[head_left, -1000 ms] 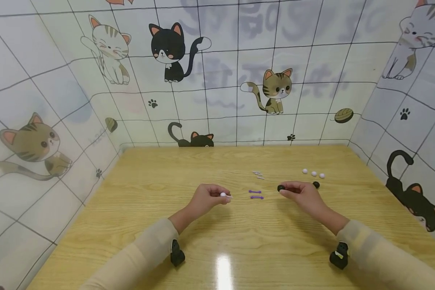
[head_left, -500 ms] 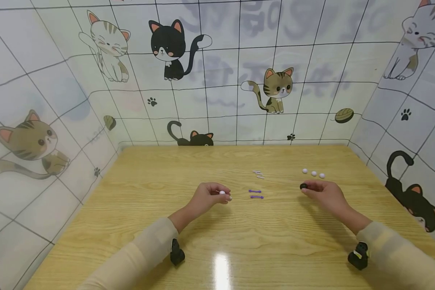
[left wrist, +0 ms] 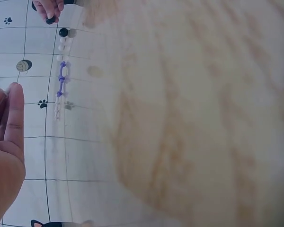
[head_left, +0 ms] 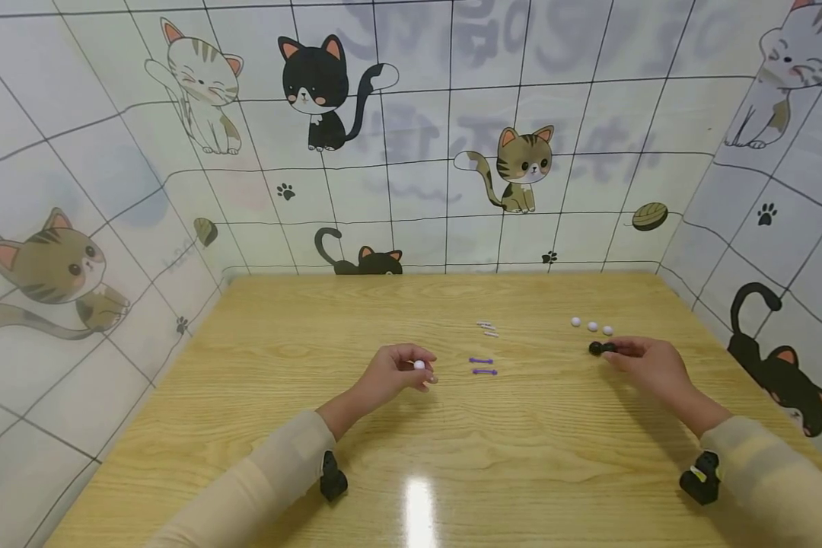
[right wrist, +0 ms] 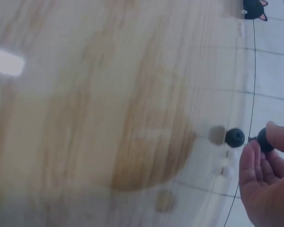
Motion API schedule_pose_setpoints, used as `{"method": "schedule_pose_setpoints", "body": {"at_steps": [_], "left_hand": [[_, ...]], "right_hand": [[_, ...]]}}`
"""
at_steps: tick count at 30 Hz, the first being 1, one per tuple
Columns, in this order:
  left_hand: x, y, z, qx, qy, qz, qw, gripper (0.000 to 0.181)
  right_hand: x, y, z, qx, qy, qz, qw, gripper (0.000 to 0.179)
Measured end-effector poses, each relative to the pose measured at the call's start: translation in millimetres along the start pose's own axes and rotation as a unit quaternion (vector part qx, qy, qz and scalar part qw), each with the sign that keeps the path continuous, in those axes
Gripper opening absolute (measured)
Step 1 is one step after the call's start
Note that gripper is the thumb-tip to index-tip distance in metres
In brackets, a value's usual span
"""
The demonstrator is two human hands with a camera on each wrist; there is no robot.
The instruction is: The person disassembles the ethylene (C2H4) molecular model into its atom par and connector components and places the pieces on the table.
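My left hand (head_left: 392, 374) pinches a small white ball (head_left: 419, 365) above the table, left of centre. A thin white stick (left wrist: 6, 94) shows at its fingertips in the left wrist view. On the right side, my right hand (head_left: 654, 371) holds a black ball (right wrist: 263, 141) between thumb and fingers. Just left of these fingers a second black ball (head_left: 595, 348), with a hole in it, lies on the table. Between the hands lie two purple rods (head_left: 485, 372) with knobbed ends. Beyond them are several short white sticks (head_left: 488, 327).
Three white balls (head_left: 592, 326) lie in a slanted row behind the right hand. The wood-grain table (head_left: 301, 327) ends at a back wall (head_left: 418, 190) of tiled cloth with printed cats. Similar walls stand left and right.
My right hand has moved to the right with the black ball, from beside the purple rods to the other black ball. The left hand has stayed nearly still.
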State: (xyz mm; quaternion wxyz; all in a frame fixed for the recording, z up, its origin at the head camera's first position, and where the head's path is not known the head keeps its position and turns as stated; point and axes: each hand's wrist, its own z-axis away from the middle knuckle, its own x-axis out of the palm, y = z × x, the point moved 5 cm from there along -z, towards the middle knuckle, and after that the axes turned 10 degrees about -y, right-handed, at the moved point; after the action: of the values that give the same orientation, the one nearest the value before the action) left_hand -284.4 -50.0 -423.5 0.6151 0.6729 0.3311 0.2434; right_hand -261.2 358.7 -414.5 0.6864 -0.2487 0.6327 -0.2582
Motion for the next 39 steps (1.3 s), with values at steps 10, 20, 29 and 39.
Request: {"method": "schedule_pose_setpoints", "body": {"at_steps": [10,20,29,39], "left_hand": [[4.1,-0.5,-0.2,-0.007,-0.03,-0.017,0.9994,0.032],[6.2,0.2,0.2,-0.003,-0.04,-0.017,0.9991,0.033],[7.5,1.8,-0.2,-0.009,-0.037,-0.019,0.9991,0.033],[7.5,-1.0,0.0,-0.001,-0.046,-0.032,0.9984,0.034]], "right_hand": [[-4.6,20.9,-10.5,0.024,-0.01,0.018,0.9995,0.044],[-2.3,29.5,-19.5,0.006,-0.006,0.059,0.9982,0.044],[-2.0,30.4,-19.8,-0.001,0.002,0.06,0.9982,0.046],[-2.3,30.8,-18.4,0.0,0.009,0.062,0.998,0.048]]}}
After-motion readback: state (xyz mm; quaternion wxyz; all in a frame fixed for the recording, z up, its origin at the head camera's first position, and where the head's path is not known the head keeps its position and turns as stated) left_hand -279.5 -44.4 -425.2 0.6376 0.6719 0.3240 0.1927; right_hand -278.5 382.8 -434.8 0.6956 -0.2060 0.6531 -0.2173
